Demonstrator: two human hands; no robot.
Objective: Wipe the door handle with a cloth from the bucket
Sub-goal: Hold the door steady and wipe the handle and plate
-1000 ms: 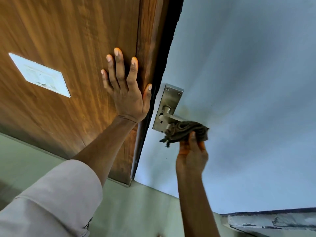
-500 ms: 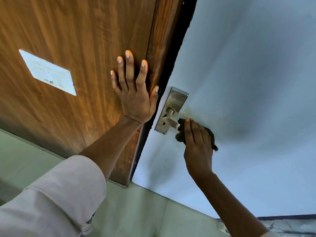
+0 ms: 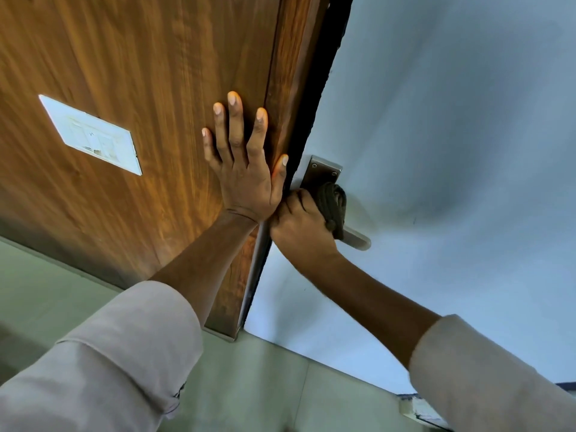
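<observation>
A steel door handle [image 3: 357,240] on a rectangular back plate [image 3: 321,175] is fixed to the pale blue door [image 3: 452,151]. My right hand [image 3: 300,224] is closed around a dark grey cloth [image 3: 334,204] and presses it onto the lever near the plate; only the lever's free end shows past the cloth. My left hand [image 3: 244,163] lies flat with fingers spread on the brown wooden panel [image 3: 140,73], just left of the handle. No bucket is in sight.
A white switch plate [image 3: 90,135] is set in the wooden panel at the left. A dark gap [image 3: 314,98] runs between the panel and the door. Pale green wall [image 3: 249,385] fills the bottom, with a chipped ledge [image 3: 417,406] at the lower right.
My right hand has slid the cloth along the lever towards the back plate, and the lever's free end is now uncovered. My left hand has stayed flat on the wooden panel.
</observation>
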